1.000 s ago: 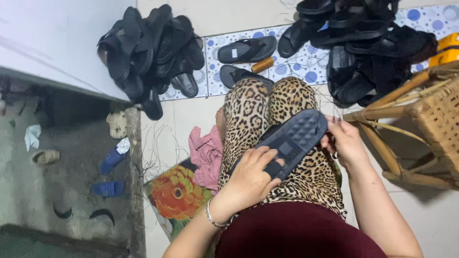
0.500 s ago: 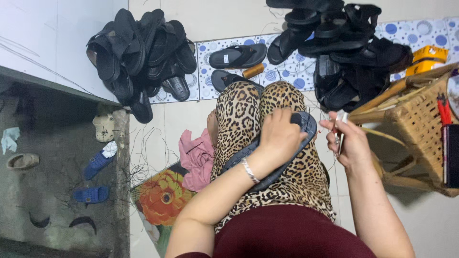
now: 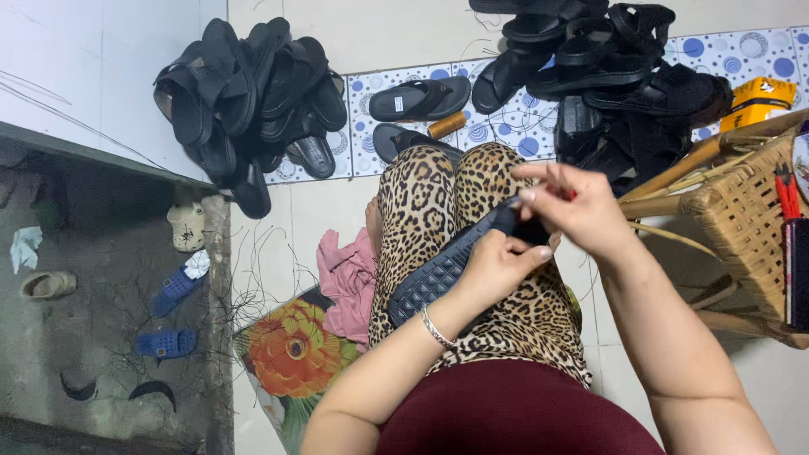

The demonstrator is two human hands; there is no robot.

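Observation:
A dark sandal sole (image 3: 434,274) with a quilted tread lies slanted across my lap, over the leopard-print trousers (image 3: 421,202). My left hand (image 3: 497,265) grips its upper end, fingers curled round the edge, a bracelet on the wrist. My right hand (image 3: 573,206) is just above, fingers pinched at the sole's tip on something small and red that I cannot make out.
A heap of black sandals (image 3: 244,93) lies at the left, another heap (image 3: 615,59) at the top right. A wicker stool (image 3: 742,211) stands at the right. A pink cloth (image 3: 345,278) and a flowered mat (image 3: 295,354) lie beside my leg.
The sole has been turned and shifted on my lap. My left hand slid up to its upper end, and my right hand came in from the right to the sole's tip.

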